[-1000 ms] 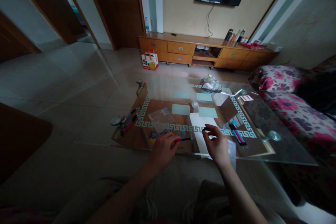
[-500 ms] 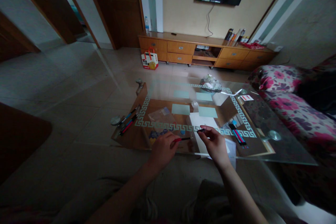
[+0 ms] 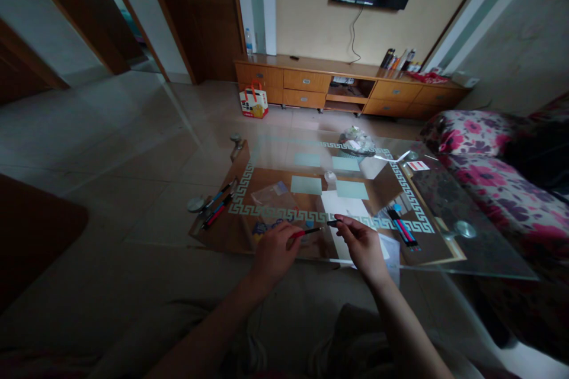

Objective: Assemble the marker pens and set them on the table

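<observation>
- Red-barrelled pen [image 3: 306,231] sits pinched in the left hand [image 3: 274,249], fingers curled narrow round its near end, dark tip pointing right.
- Black cap [image 3: 332,223], small and dark, is nipped between thumb and forefinger of the right hand [image 3: 362,243]; the other fingers fold loosely under.
- Cap and pen tip lie almost in line, just apart, a short gap between them, so the pen reads as uncapped and the cap not yet seated on it.
- Both hands hover over the near edge of the glass table [image 3: 484,254], above a white sheet [image 3: 342,206] that lies under the right hand.
- Just right of that hand lies a bundle of red and blue pens [image 3: 402,226]; at the table's left end lie more pens [image 3: 217,206].
- Farther off on the table are pale green squares [image 3: 351,189], a clear plastic bag [image 3: 271,194] and a crumpled bag [image 3: 355,141] at the far edge.
- Beyond stand a wooden cabinet [image 3: 306,80] and, on the right, a floral sofa [image 3: 484,154].
</observation>
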### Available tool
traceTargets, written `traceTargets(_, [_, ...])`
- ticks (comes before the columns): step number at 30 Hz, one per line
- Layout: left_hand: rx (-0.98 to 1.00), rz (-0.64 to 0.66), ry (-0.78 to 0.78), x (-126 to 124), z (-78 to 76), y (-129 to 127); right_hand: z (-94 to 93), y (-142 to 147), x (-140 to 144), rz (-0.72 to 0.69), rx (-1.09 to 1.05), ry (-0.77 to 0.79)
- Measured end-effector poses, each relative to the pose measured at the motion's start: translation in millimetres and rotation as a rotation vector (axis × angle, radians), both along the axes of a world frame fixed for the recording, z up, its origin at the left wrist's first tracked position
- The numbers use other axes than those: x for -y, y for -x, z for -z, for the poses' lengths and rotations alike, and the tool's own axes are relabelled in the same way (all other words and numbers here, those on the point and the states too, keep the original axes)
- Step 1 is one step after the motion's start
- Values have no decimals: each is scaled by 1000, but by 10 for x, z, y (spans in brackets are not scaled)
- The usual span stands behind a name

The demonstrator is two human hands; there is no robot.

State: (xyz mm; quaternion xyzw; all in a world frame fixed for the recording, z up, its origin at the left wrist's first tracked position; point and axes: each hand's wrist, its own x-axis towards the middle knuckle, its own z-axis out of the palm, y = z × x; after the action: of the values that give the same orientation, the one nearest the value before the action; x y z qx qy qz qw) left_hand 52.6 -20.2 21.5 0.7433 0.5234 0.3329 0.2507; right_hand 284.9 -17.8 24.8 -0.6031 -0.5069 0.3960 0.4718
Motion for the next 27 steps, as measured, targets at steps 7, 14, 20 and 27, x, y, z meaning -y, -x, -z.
traceTargets(7, [11,-14,-14,-5,8,-4,-23,4,18,-43,52,-11])
traceTargets(14, [15,-12,-3,-3,5,0,-10,22,20,-73,71,-15])
traceTargets(20, [13,-4,-4,-9,5,-4,-6,30,23,-83,65,-7])
traceTargets(27, [15,2,0,-3,3,-8,-12,41,32,-89,70,5])
